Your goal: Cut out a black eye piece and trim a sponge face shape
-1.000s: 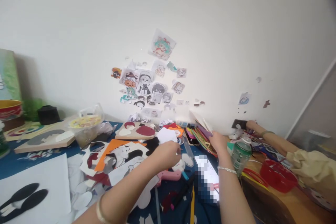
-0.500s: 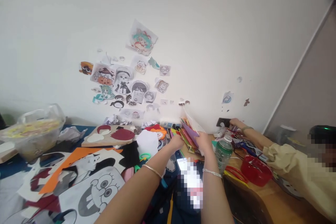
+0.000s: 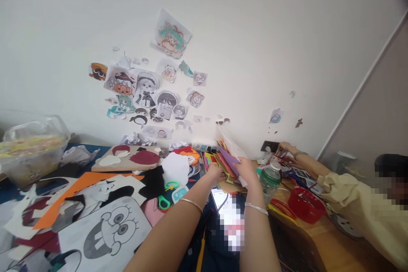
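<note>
A bundle of coloured sheets (image 3: 225, 162) in purple, orange, red, yellow and green stands near the wall, with a white sheet (image 3: 234, 146) rising on its right. At its left side my left hand (image 3: 215, 172) is closed on the sheets, its fingertips partly hidden. My right hand (image 3: 246, 167) grips the purple and white sheets from the right, thumb side toward the bundle. Just below my hands lies a lit phone (image 3: 223, 206), partly blurred out. Beside my right wrist stands a clear bottle with green liquid or label (image 3: 269, 180).
Cut-out scraps, orange paper (image 3: 47, 216), a printed cartoon face sheet (image 3: 102, 233) and green-handled scissors (image 3: 164, 202) cover the left side. On the right are a red container (image 3: 306, 204) and a co-worker's hand (image 3: 285, 148). Paper drawings (image 3: 167, 78) hang on the wall.
The view has shifted slightly, so the table and wall pictures sit a little further left. Both my hands stay at the sheets; the green scissors show more fully beside my left forearm.
</note>
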Motion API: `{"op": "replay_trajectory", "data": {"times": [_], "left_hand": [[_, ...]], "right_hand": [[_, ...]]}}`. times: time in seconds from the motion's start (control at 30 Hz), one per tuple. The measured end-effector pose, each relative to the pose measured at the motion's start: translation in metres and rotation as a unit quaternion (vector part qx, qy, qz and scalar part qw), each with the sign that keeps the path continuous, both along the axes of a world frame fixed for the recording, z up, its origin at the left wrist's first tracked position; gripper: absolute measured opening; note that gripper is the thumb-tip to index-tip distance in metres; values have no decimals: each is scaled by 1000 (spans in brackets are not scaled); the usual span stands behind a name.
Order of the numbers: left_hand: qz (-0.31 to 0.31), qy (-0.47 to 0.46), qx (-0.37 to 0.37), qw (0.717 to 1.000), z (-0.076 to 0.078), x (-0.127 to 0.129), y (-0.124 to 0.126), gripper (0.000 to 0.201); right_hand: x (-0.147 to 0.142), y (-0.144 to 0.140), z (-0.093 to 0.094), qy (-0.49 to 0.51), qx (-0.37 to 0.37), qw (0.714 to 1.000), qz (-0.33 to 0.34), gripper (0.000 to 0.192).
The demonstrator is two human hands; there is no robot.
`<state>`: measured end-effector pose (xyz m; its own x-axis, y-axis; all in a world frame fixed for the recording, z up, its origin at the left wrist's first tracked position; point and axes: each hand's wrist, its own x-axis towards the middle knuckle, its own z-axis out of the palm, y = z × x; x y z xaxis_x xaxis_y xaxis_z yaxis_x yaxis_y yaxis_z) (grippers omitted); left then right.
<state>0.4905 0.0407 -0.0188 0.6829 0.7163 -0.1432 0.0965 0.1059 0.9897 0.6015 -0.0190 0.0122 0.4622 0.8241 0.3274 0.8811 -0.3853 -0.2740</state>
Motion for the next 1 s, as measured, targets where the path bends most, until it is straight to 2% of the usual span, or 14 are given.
{"op": "replay_trajectory", "data": {"times": [0.1,0.23,0.37,0.5,0.63,0.77,1.0], "left_hand": [[9,0,40,999,-7,6,-10,32],[36,43,135,989,-14,12,-18,32],[72,126,236,961,-14,8,-22,34],[104,190,300,929,-10,-1,-30,42],[130,228,314,912,-4,-3,-37,43],[161,240,291,912,-2,-1,-39,43],[193,177,276,925,2,-7,-32,33]], "right_hand": [[1,1,0,-3,-7,1000,-5,24],[0,0,1,-7,-12,1000,-12,25],[-3,-1,3,-8,-19,1000,-16,25],[-6,-1,5,-10,-25,1000,-16,25],[-6,0,4,-18,-26,999,-10,24],[-6,0,4,-23,-26,999,-9,25],[-11,3,2,-28,-45,999,-14,20]]}}
